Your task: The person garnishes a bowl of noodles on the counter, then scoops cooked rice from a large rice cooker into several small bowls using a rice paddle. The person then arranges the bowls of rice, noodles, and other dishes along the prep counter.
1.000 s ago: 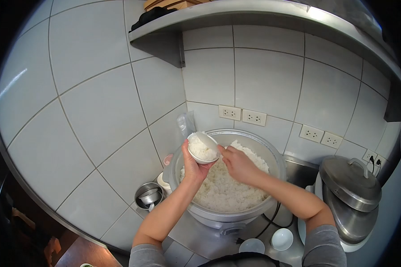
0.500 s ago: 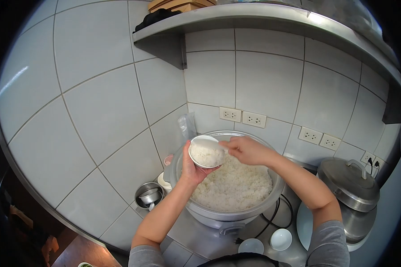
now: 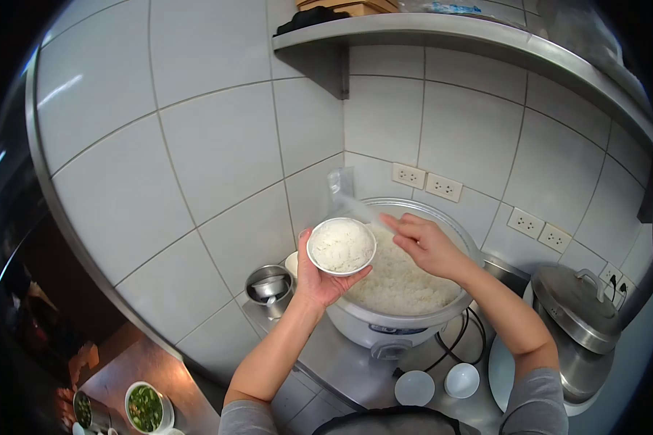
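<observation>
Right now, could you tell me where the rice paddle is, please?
In the head view, the paddle is in the right hand, near the filled bowl, above the cooker.

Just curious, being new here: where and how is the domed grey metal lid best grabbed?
Probably by the arched metal handle, from above, hooking under it: it stands up from the dome, and the lid, though tilted, lies with its top facing up.

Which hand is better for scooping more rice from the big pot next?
Probably the right hand: it holds the paddle near the pot, while the left hand supports a bowl heaped with rice.
</observation>
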The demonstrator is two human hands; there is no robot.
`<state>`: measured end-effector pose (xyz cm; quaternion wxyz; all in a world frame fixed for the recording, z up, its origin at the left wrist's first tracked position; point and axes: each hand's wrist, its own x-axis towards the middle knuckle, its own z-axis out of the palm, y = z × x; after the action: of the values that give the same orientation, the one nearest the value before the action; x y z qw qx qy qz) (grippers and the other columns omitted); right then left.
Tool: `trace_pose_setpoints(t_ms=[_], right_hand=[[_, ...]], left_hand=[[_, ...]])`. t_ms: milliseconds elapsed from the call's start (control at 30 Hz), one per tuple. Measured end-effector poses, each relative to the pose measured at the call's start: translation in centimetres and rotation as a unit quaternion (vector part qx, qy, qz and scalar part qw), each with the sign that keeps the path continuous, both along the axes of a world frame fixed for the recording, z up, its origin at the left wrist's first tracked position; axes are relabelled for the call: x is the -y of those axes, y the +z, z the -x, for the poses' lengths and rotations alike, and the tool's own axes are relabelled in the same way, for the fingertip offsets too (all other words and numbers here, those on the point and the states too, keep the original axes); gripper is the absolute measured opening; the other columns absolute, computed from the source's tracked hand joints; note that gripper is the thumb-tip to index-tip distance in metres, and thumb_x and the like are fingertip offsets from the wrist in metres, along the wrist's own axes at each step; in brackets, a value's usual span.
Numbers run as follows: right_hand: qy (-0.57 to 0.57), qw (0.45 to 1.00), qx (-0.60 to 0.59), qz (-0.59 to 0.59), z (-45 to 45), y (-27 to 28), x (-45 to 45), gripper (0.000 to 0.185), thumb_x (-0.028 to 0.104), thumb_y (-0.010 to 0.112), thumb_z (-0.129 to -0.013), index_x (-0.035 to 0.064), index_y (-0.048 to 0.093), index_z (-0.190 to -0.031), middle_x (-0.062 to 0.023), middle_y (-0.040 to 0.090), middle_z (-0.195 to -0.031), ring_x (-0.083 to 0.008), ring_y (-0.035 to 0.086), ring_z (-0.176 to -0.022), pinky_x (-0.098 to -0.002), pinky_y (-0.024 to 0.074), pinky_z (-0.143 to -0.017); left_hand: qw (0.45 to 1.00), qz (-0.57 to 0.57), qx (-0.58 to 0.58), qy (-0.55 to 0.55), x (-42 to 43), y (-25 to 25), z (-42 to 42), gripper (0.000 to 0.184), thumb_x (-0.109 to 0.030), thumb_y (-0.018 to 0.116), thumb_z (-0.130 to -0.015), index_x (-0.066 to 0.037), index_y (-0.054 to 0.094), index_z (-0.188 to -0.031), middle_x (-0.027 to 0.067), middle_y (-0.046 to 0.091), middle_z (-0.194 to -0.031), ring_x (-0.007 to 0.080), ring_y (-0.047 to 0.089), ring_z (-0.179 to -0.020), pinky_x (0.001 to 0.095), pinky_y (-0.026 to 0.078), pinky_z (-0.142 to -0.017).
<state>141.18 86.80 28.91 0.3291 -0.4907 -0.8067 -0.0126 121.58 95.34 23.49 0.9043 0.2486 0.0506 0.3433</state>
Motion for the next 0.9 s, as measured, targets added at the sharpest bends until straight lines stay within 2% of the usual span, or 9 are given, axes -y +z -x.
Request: trace_pose_setpoints(t_ms=[167, 300, 400, 500, 600, 733, 800, 833, 900], right_hand=[[-0.013, 0.999, -0.034, -0.017, 6.1, -3.9, 2.9, 0.043, 0.005, 0.053, -0.083, 0.0036, 0.047, -0.126, -0.0151, 0.050, -0.084, -0.0289, 0.054, -0.074, -0.0353, 0.0433, -0.067], [0.065, 0.982, -0.131, 0.121, 5.5, -3.3, 2.9, 0.043, 0.007, 0.051, -0.087, 0.0045, 0.046, -0.129, -0.0062, 0.051, -0.084, -0.0160, 0.050, -0.071, -0.0273, 0.0416, -0.062], [0.014, 0.924, -0.285, 0.253, 5.5, -2.1, 4.5, 0.042, 0.018, 0.049, -0.091, 0.0095, 0.044, -0.132, 0.0067, 0.043, -0.075, -0.0036, 0.038, -0.056, -0.0179, 0.0342, -0.047], [0.019, 0.895, -0.335, 0.292, 4.8, -3.5, 4.3, 0.045, 0.019, 0.049, -0.091, 0.0094, 0.040, -0.134, 0.0069, 0.042, -0.071, -0.0009, 0.035, -0.050, -0.0163, 0.0282, -0.039], [0.026, 0.901, -0.305, 0.308, 5.3, -5.2, 4.7, 0.046, 0.019, 0.050, -0.091, 0.0074, 0.040, -0.134, 0.0071, 0.041, -0.069, -0.0005, 0.034, -0.048, -0.0156, 0.0259, -0.036], [0.021, 0.888, -0.306, 0.342, 5.7, -7.4, 5.2, 0.046, 0.018, 0.050, -0.091, 0.0066, 0.039, -0.134, 0.0067, 0.041, -0.068, -0.0002, 0.034, -0.047, -0.0153, 0.0255, -0.035], [0.028, 0.890, -0.293, 0.348, 6.5, -7.5, 5.6, 0.047, 0.019, 0.050, -0.091, 0.0038, 0.038, -0.134, 0.0059, 0.042, -0.067, -0.0011, 0.035, -0.047, -0.0161, 0.0270, -0.035], [0.030, 0.891, -0.288, 0.348, 6.9, -7.3, 5.8, 0.047, 0.019, 0.050, -0.091, 0.0025, 0.037, -0.134, 0.0054, 0.042, -0.066, -0.0016, 0.035, -0.047, -0.0165, 0.0277, -0.035], [0.068, 0.888, -0.268, 0.366, 8.0, -6.5, 6.3, 0.047, 0.018, 0.049, -0.091, 0.0021, 0.038, -0.134, 0.0052, 0.042, -0.067, -0.0014, 0.035, -0.048, -0.0163, 0.0282, -0.036]], left_hand=[[0.997, 0.010, 0.026, 0.068, 2.3, -1.2, 1.9, 0.064, -0.062, 0.037, -0.082, -0.015, 0.047, -0.125, 0.0123, 0.049, -0.125, 0.0339, 0.051, -0.111, 0.0549, 0.047, -0.085], [0.992, -0.020, 0.042, 0.115, 5.5, -3.1, 6.2, 0.069, -0.064, 0.038, -0.081, -0.014, 0.042, -0.129, 0.0138, 0.046, -0.129, 0.0353, 0.049, -0.115, 0.0550, 0.047, -0.086], [0.981, 0.021, 0.041, 0.188, 8.8, -5.7, 11.8, 0.069, -0.062, 0.038, -0.082, -0.014, 0.040, -0.131, 0.0129, 0.044, -0.131, 0.0353, 0.049, -0.115, 0.0571, 0.045, -0.086], [0.948, 0.046, 0.023, 0.315, 13.0, -9.9, 18.2, 0.068, -0.061, 0.038, -0.082, -0.014, 0.038, -0.132, 0.0129, 0.042, -0.133, 0.0357, 0.047, -0.117, 0.0586, 0.042, -0.089], [0.893, 0.067, 0.002, 0.446, 18.0, -15.1, 24.6, 0.066, -0.058, 0.038, -0.083, -0.014, 0.038, -0.132, 0.0144, 0.042, -0.133, 0.0364, 0.042, -0.121, 0.0591, 0.037, -0.093], [0.726, 0.133, -0.150, 0.658, 24.2, -25.6, 32.1, 0.067, -0.057, 0.027, -0.089, -0.005, 0.036, -0.131, 0.0172, 0.049, -0.125, 0.0333, 0.053, -0.111, 0.0515, 0.046, -0.088], [0.642, 0.177, -0.221, 0.713, 27.4, -30.2, 34.7, 0.061, -0.053, 0.028, -0.091, -0.007, 0.036, -0.131, 0.0154, 0.050, -0.124, 0.0316, 0.052, -0.112, 0.0512, 0.045, -0.088], [0.611, 0.187, -0.237, 0.732, 29.0, -31.3, 35.2, 0.058, -0.052, 0.028, -0.092, -0.009, 0.039, -0.128, 0.0120, 0.053, -0.120, 0.0298, 0.056, -0.105, 0.0466, 0.048, -0.082], [0.587, 0.198, -0.229, 0.751, 31.5, -34.4, 36.5, 0.056, -0.049, 0.030, -0.093, -0.009, 0.034, -0.131, 0.0118, 0.047, -0.126, 0.0288, 0.052, -0.111, 0.0448, 0.045, -0.088]])
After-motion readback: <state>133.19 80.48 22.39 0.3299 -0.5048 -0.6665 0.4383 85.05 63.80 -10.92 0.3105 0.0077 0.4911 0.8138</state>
